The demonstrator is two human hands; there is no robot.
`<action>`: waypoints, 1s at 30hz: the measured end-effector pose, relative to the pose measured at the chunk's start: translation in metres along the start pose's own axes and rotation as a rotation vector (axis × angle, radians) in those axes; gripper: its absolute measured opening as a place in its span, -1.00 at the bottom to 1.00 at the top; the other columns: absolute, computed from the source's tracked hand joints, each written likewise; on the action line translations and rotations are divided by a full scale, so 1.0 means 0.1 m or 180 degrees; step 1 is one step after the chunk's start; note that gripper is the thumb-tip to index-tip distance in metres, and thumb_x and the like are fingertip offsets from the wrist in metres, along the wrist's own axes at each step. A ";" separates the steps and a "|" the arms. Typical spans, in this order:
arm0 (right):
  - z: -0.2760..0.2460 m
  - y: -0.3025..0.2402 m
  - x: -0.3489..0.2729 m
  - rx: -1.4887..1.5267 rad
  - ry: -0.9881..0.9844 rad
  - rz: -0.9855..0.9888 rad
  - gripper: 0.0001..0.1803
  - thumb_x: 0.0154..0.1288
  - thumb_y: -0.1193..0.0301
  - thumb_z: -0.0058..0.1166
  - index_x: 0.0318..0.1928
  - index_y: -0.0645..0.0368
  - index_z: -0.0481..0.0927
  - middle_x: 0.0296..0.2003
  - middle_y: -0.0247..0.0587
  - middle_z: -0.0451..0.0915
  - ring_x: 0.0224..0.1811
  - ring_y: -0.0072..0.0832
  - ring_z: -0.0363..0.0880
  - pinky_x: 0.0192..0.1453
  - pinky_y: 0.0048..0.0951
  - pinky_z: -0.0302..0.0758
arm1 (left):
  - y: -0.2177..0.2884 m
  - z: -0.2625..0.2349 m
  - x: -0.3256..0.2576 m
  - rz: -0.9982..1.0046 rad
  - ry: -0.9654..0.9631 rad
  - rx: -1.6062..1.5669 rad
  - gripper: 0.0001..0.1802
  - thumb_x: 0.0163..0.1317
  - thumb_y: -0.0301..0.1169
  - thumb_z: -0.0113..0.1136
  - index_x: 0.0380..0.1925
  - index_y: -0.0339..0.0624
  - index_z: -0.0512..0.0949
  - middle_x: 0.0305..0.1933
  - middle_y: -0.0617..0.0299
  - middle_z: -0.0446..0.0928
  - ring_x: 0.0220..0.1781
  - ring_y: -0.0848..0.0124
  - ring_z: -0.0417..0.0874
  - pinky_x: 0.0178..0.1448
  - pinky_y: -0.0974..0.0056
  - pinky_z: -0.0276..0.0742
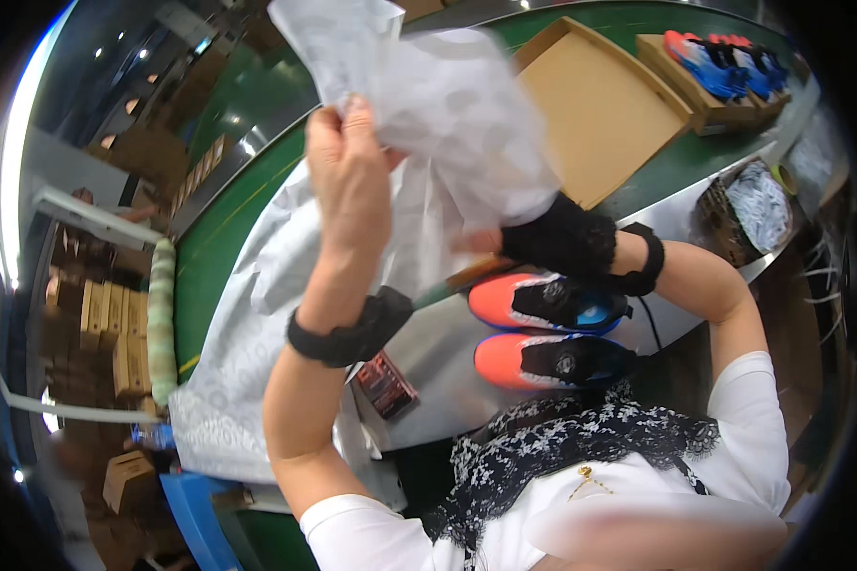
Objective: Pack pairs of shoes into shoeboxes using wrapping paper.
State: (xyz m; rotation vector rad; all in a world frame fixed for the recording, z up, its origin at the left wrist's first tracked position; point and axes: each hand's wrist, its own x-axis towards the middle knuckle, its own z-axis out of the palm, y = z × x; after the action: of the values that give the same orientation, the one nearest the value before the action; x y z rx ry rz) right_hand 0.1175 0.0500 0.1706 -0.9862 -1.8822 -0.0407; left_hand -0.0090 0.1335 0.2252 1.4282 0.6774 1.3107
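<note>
A large white patterned sheet of wrapping paper (pixel 257 352) is raised over the work surface, its upper part crumpled and blurred. My left hand (pixel 350 171) is closed on the paper's upper part, thumb and fingers pinching it. My right hand (pixel 533 238), in a black fingerless cover, is at the paper's right side; its fingers are blurred and partly behind the sheet, so its grip is unclear. Below my right wrist a pair of shoes lies side by side, an upper shoe (pixel 548 303) and a lower shoe (pixel 552 362), both orange and black with blue edges.
An open cardboard box (pixel 595 105) sits on the green conveyor at the back. To its right, several blue and orange shoes (pixel 719 71) rest on a box. A small dark printed card (pixel 386 385) lies near my left forearm. A carton of crumpled paper (pixel 757 205) stands right.
</note>
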 end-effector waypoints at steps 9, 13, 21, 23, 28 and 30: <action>-0.92 1.35 -0.36 -0.0226 0.1761 0.2401 -0.40 -0.01 0.22 0.13 0.00 0.33 0.31 -0.34 -0.06 0.53 -0.28 -0.35 0.51 -0.17 -0.42 0.42 | -0.68 0.02 -0.18 0.1894 -0.0803 0.3541 -0.42 0.16 -0.18 0.00 0.05 -0.42 0.23 0.13 -0.26 0.19 0.21 -0.07 0.16 0.20 -0.11 0.00; -1.58 1.51 -0.47 -0.1375 0.2204 0.2317 -0.44 -0.03 0.22 0.15 -0.04 0.29 0.36 -0.26 0.04 0.53 -0.21 -0.23 0.50 -0.10 -0.37 0.40 | -0.99 -0.38 -0.36 0.1732 -0.1121 0.4553 -0.45 0.11 -0.10 0.02 0.07 -0.14 0.31 0.19 -0.14 0.15 0.28 0.00 0.08 0.19 -0.30 -0.19; -2.24 1.85 -0.91 -0.2314 0.3019 0.2279 -0.48 -0.04 0.24 0.15 -0.08 0.29 0.40 -0.24 0.01 0.53 -0.18 -0.23 0.50 -0.08 -0.37 0.40 | -1.46 -0.91 -0.38 0.1010 -0.0542 0.5081 -0.33 0.07 0.04 -0.02 0.13 -0.11 0.25 0.27 -0.11 0.01 0.34 0.01 -0.06 0.18 -0.36 -0.35; -2.13 1.77 -0.86 -0.2670 0.2929 0.2514 -0.48 -0.02 0.24 0.12 -0.07 0.29 0.39 -0.20 0.03 0.51 -0.15 -0.17 0.49 -0.05 -0.33 0.38 | -1.47 -1.02 -0.39 0.0991 -0.0307 0.5195 -0.29 0.06 0.05 -0.01 0.15 -0.12 0.21 0.28 -0.12 -0.01 0.34 0.01 -0.08 0.18 -0.37 -0.34; -2.28 1.88 -0.99 -0.2465 0.3239 0.2475 -0.39 -0.02 0.15 0.11 -0.03 0.35 0.35 -0.16 0.09 0.49 -0.11 -0.13 0.47 -0.04 -0.31 0.36 | -1.49 -1.38 -0.56 0.0052 0.0012 0.5422 -0.18 0.04 0.10 -0.01 0.19 -0.19 0.10 0.29 -0.18 -0.08 0.35 0.00 -0.13 0.17 -0.37 -0.29; -2.36 1.95 -1.08 -0.2337 0.3275 0.2445 -0.30 -0.02 0.08 0.11 -0.02 0.42 0.32 -0.17 0.14 0.49 -0.10 -0.12 0.47 -0.04 -0.31 0.35 | -1.60 -1.50 -0.67 -0.0401 0.0777 0.4943 -0.14 0.04 0.11 0.02 0.19 -0.26 0.06 0.28 -0.19 -0.05 0.34 0.04 -0.08 0.19 -0.33 -0.18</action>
State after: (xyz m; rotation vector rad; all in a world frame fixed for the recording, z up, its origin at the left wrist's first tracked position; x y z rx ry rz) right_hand 0.4388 0.0154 0.1396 -1.6867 -0.4559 -0.6766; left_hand -0.1299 0.1676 0.0339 2.2898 2.1790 0.7270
